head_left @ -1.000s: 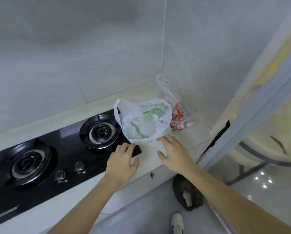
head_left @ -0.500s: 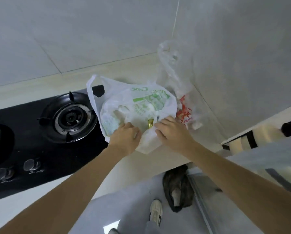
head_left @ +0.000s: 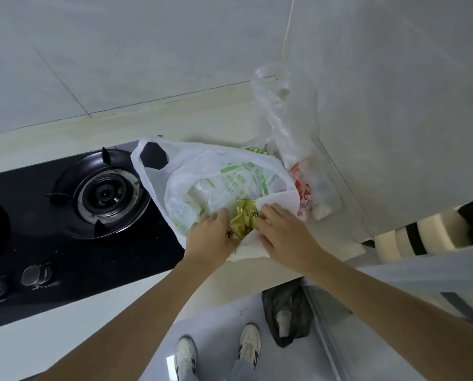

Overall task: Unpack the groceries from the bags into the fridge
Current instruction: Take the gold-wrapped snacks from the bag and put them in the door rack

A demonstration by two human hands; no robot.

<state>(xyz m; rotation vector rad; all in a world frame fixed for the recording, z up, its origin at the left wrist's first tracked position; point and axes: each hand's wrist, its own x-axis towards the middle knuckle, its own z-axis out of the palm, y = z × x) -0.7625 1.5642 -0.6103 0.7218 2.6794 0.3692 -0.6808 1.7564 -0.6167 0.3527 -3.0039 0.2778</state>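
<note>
**A:** Head view. What are the hands doing?

**B:** Both are at the mouth of the white bag [head_left: 218, 182]. The left hand [head_left: 212, 237] pinches one edge of the mouth. The right hand [head_left: 283, 237] pinches the other edge. The mouth is pulled open between them.

**A:** What is inside?

**B:** A gold packet [head_left: 243, 220] shows right between the two hands. There are pale things deeper in, but I cannot tell what they are.

**A:** Where is the bag?

**B:** On the counter [head_left: 202, 119], partly lying over the corner of the black stove [head_left: 65, 229]. A clear bag [head_left: 290, 149] with red print stands just behind it, in the corner by the wall.

**A:** And on the floor?

**B:** A dark bag [head_left: 287, 312] sits beside two white shoes [head_left: 185, 356].
</note>
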